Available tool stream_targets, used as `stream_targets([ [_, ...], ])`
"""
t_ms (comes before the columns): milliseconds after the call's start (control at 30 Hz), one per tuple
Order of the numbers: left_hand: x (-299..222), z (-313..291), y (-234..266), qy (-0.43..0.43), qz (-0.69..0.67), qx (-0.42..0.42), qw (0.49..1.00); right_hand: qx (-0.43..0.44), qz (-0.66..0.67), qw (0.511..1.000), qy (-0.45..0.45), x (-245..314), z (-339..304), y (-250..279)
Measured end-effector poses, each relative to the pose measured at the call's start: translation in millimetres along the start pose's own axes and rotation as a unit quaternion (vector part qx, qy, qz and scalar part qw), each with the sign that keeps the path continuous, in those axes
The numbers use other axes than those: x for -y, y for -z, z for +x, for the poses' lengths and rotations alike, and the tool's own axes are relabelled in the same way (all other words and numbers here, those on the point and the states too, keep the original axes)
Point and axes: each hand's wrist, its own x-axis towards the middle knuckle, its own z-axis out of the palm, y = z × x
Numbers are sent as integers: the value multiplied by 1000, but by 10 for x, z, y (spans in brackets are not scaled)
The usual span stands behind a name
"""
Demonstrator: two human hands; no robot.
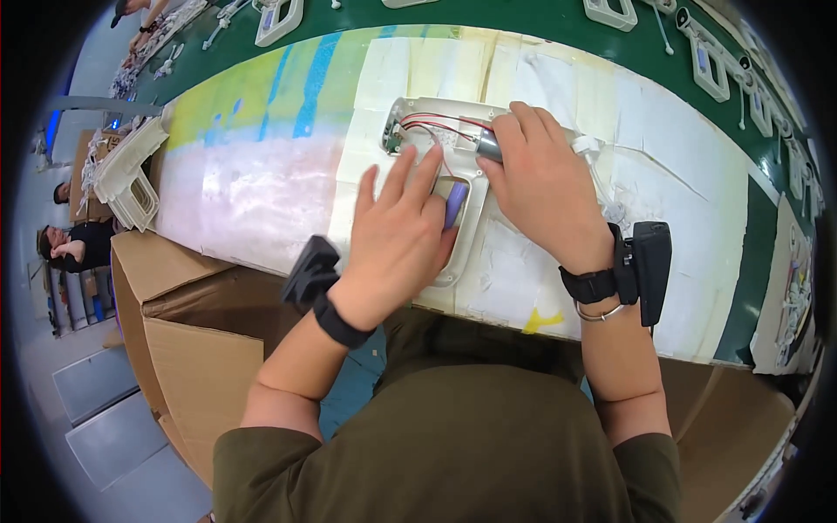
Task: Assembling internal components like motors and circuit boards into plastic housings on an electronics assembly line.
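Olive-green shirt [488,436] seen nearest, on the near side of the white housing [472,234], which is taken as landmark. Housing laid open on the paper-covered worktop [261,183], with both hands set on it. Contained in its far section: green circuit board [393,137] at the left end, red and black wires [440,117] run rightward, silver motor [489,146] partly covered. A purple cylinder [456,200] is seen within the handle opening, partly hidden.

Left hand [397,231] laid over the housing's left side; its grip is spread, thumb bent near the purple cylinder. Right hand [545,187] laid over the housing's right part, thumb against the motor; whether the motor is pinched by that grip cannot be told. Black straps worn on both wrists.

White connector [588,146] and cable placed just right of the housing. Stack of white frames [131,187] placed well left of it. Open cardboard box [205,349] stood to the near left of the housing, flaps raised, inside mostly shadowed. Cardboard tray [789,296] far right of the housing, filled with small white parts. Beyond the housing, white handled units [708,78] are spread on a green surface [523,13].
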Motion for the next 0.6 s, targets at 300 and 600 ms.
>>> stream_targets([
  [300,257,-113,-16,130,-271,-151,942,-59,82,982,159,237,-23,395],
  [600,276,-32,19,149,-429,-129,881,39,54,967,244,309,382,-20],
])
